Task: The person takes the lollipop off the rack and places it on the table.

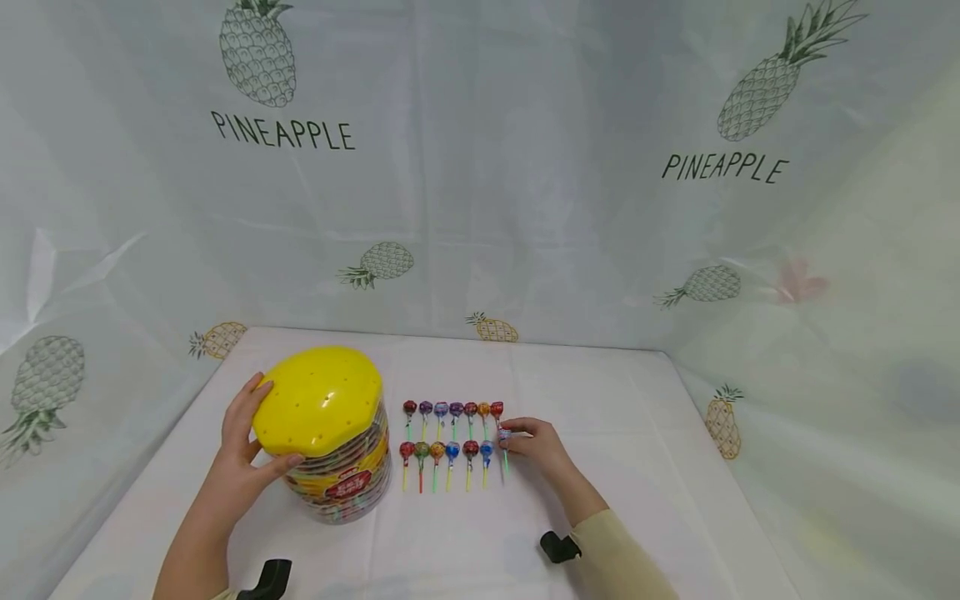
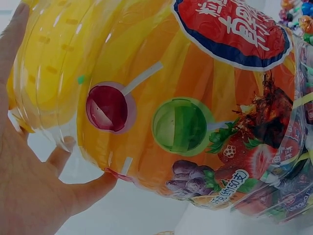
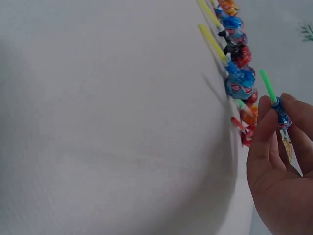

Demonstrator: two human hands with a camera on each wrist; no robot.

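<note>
A large clear jar of lollipops (image 1: 348, 475) with a yellow lid (image 1: 318, 400) stands tilted on the left of the table. My left hand (image 1: 243, 454) grips its lid end, fingers over the far side and thumb along the near edge; the printed label (image 2: 146, 107) fills the left wrist view. With thumb and fingers, my right hand (image 1: 542, 446) pinches a blue-wrapped lollipop (image 3: 282, 117) by its wrapped head, its green stick pointing out. That hand is at the right end of two rows of lollipops, close to a blue one with a yellow stick (image 1: 487, 450).
The back row of lollipops (image 1: 456, 409) and front row (image 1: 437, 450) lie heads away, sticks toward me, right of the jar. A white cloth (image 1: 465, 550) covers the table. A pineapple-print curtain (image 1: 495, 192) hangs behind and at both sides.
</note>
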